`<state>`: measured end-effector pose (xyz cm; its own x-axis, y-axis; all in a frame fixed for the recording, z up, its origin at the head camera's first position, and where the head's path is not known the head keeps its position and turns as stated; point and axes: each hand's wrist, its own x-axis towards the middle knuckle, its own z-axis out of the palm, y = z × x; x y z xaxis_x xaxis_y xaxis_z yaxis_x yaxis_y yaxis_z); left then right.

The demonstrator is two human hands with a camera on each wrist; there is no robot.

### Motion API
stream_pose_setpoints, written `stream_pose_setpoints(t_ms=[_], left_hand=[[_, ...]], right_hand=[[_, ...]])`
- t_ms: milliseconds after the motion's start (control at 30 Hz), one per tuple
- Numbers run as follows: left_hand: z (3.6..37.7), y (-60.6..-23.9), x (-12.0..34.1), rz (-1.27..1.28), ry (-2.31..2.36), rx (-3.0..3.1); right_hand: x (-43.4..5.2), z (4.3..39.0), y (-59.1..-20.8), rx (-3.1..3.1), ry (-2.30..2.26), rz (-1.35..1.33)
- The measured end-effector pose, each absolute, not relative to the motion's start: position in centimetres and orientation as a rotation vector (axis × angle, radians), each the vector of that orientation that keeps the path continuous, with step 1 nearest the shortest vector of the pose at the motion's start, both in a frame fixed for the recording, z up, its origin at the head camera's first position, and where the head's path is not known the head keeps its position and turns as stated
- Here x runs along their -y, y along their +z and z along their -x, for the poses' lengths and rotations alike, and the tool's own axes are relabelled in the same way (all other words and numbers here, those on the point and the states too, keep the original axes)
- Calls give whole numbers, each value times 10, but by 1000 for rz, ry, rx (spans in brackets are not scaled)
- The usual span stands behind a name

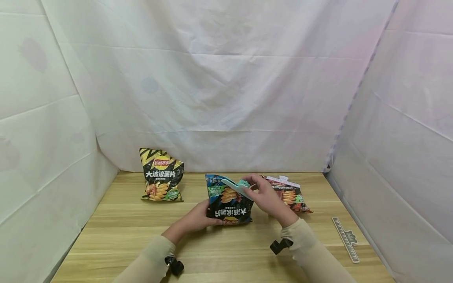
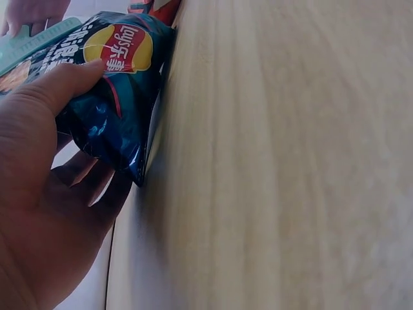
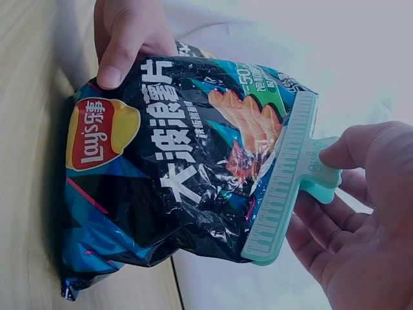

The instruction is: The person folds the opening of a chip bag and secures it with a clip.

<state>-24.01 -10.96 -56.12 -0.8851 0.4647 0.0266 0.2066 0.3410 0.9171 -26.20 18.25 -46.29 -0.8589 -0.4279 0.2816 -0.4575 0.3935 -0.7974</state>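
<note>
At table centre (image 1: 124, 228) — blue bag (image 1: 229, 200) held, clear wood around.

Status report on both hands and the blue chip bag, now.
Left hand grips blue chip bag at its near end. Right hand pinches teal clip on the bag's far end. Nothing in the way.

Glossy crinkled foil chip bag (image 3: 174, 168) — matt plastic clip (image 3: 284, 181) — smooth wood-grain table (image 1: 124, 228).

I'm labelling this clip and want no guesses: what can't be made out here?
- Red chip bag, head view: partly hidden by the right hand.
- Clip jaws, right wrist view: whether they pinch the blue chip bag shut is unclear.
- Left hand, left wrist view: cut off by the edge.
</note>
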Motion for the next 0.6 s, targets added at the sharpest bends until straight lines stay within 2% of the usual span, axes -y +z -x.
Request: stream_pose_setpoints(t_ms=[600], left_hand=[[237, -560, 107, -581, 1536, -2338]], right_hand=[[-190, 276, -459, 2665, 1427, -803]])
